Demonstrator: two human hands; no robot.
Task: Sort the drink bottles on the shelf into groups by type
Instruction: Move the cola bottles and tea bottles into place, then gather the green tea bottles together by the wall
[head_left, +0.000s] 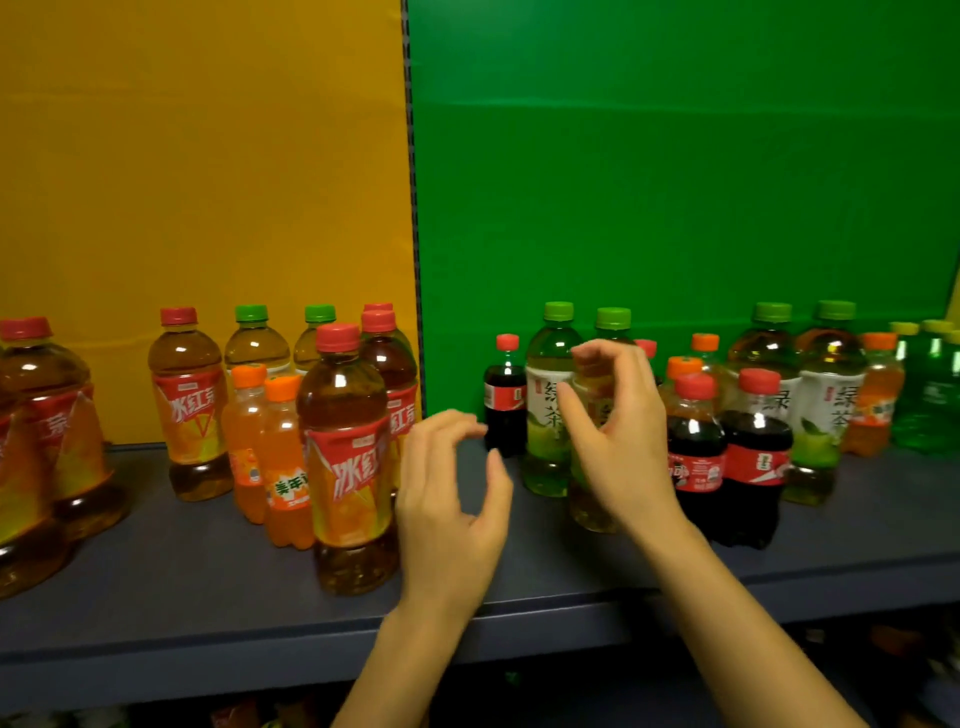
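Bottles: not yet sorted, types are mixed along the whole shelf (208, 597).
Green tea bottle (592, 493): mid-shelf, toward the front edge, mostly hidden behind your right hand (618, 431). A second green tea (550, 415) stands just beside it, and there are more toward the right end.
Right hand: fingers and thumb curved in a C in front of that bottle. Cannot tell if they touch it.
Left hand (452, 499): over bare shelf at mid-front, fingers curved, thumb apart, holding nothing.
Cola bottles (756, 457): two near the front, just right of your right wrist. A small cola (504, 410) stands nearer the back.
Iced tea bottle (345, 467): near the front edge, just left of your left hand. More iced tea toward the left end.
Orange soda (283, 467): two side by side next to the iced tea, others at the right among the green tea.
Green-capped strays (255, 343): at the back left, behind the iced tea.
Green soda (930, 395): right end, at the back.
Risk 1: tight spacing. Your right wrist could clip the colas when you pull a bottle out, and they could tip off the front edge.
Risk 2: your left hand could nudge the front iced tea, which is tall and close to the edge.
Risk 3: iced tea and cola share red caps, so sort by label.
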